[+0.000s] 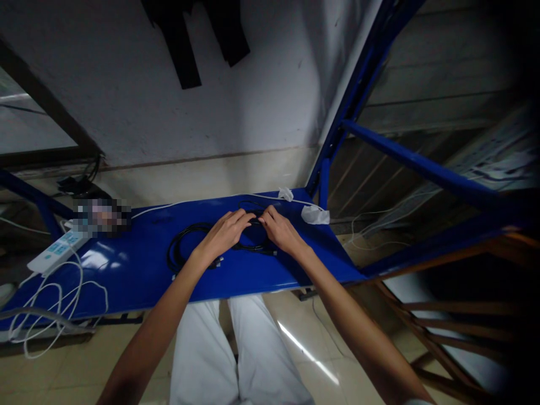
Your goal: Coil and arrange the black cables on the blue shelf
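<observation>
Over the blue shelf (139,264), my left hand (230,229) and my right hand (279,228) are close together, fingertips a small gap apart. Both hands have their fingers closed on a black cable (256,221) between them. Part of that cable, with a connector (270,252), lies on the shelf below my hands. A coiled black cable (175,242) rests on the shelf to the left, partly behind my left wrist, with a connector (217,262) showing beside it.
At the left are a white power strip (59,250) and a tangled white cord (63,298). Crumpled white scraps (315,215) lie at the back right. Blue frame bars (422,163) rise at the right, above a wooden chair (447,360).
</observation>
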### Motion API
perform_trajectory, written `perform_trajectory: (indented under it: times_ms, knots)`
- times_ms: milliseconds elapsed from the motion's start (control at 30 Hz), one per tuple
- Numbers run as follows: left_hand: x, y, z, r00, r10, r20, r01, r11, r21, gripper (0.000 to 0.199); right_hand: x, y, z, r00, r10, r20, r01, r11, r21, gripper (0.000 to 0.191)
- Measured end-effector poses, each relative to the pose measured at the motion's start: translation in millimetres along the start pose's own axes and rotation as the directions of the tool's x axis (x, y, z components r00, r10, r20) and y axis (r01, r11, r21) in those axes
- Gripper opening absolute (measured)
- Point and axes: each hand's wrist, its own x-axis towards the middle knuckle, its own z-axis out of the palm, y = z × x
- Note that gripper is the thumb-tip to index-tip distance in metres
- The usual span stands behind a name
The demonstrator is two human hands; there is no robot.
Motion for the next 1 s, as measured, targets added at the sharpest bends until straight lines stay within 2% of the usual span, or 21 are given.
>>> perform_trajectory:
  times_ms: [167,267,333,467,567,667,767,833,933,1000]
  knots:
    - [-6.1,2.6,-34.3,0.981,-0.082,-0.175,0.09,0.995,0.041,0.034,39.9,-13.4,-14.7,0.991,-0.11,-0.081,0.105,0.992,-0.072,0.036]
    - [-28.0,3.7,-53.0,0.955,-0.105,-0.277,0.138,0.985,0.102,0.033,59.8,-34.9,-10.6,0.96,-0.227,-0.166,0.213,0.972,-0.097,0.031]
    - [-53.3,3.7,-59.8,0.931,-0.141,-0.338,0.195,0.972,0.131,0.033,69.0,-55.4,0.7,0.941,-0.283,-0.185,0.273,0.959,-0.081,0.03]
    - [-125.3,0.8,-53.5,0.871,-0.247,-0.424,0.332,0.933,0.139,0.035,73.8,-102.6,43.1,0.935,-0.327,-0.136,0.34,0.937,0.08,0.029]
    - [-181.6,-2.0,-38.0,0.868,-0.296,-0.399,0.386,0.907,0.166,0.036,66.2,-130.2,79.1,0.925,-0.377,-0.047,0.38,0.912,0.154,0.031]
    - [-222.3,-0.6,-24.0,0.869,-0.323,-0.374,0.398,0.907,0.141,0.037,53.6,-142.4,100.4,0.915,-0.403,0.02,0.388,0.891,0.235,0.03]
    - [-240.9,5.8,-14.7,0.867,-0.368,-0.335,0.405,0.913,0.047,0.035,41.7,-140.1,100.8,0.944,-0.331,0.002,0.308,0.879,0.363,0.028]
    - [-243.5,10.8,-10.6,0.853,-0.416,-0.316,0.431,0.902,-0.024,0.034,36.4,-135.4,91.6,0.975,-0.217,-0.041,0.212,0.868,0.45,0.027]
    - [-238.9,18.7,-8.4,0.798,-0.492,-0.348,0.5,0.863,-0.073,0.032,31.2,-133.0,70.7,0.997,0.04,-0.07,0.011,0.789,0.614,0.032]
    - [-232.1,26.9,-11.2,0.75,-0.528,-0.399,0.558,0.829,-0.048,0.032,27.0,-138.1,57.1,0.977,0.211,-0.034,-0.124,0.689,0.714,0.038]
